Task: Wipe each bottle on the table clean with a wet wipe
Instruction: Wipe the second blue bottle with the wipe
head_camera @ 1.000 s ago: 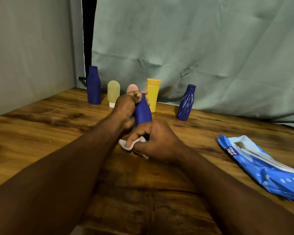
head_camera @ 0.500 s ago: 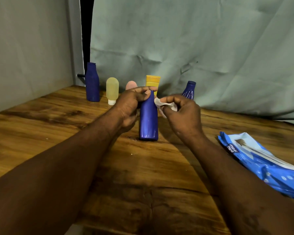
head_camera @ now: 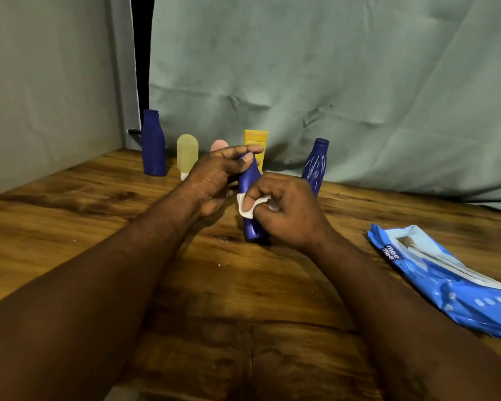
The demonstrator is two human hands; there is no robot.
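Observation:
A dark blue bottle (head_camera: 250, 180) stands on the wooden table (head_camera: 99, 227) at the centre. My left hand (head_camera: 214, 178) pinches its top between thumb and fingers. My right hand (head_camera: 287, 212) holds a white wet wipe (head_camera: 248, 205) against the bottle's middle and covers its right side. Behind stand a tall blue bottle (head_camera: 153, 143), a pale yellow bottle (head_camera: 187, 153), a pink bottle (head_camera: 219, 145) mostly hidden by my left hand, a yellow bottle (head_camera: 256, 140), and a streaked blue bottle (head_camera: 315, 166).
A blue wet-wipe pack (head_camera: 446, 279) lies on the table at the right, its flap open. A grey-green cloth backdrop (head_camera: 330, 82) hangs right behind the bottles. A plain wall (head_camera: 41, 82) closes the left side.
My right hand has slid the wipe down from beside the bottle's neck to its middle. The left hand has kept its hold on the top.

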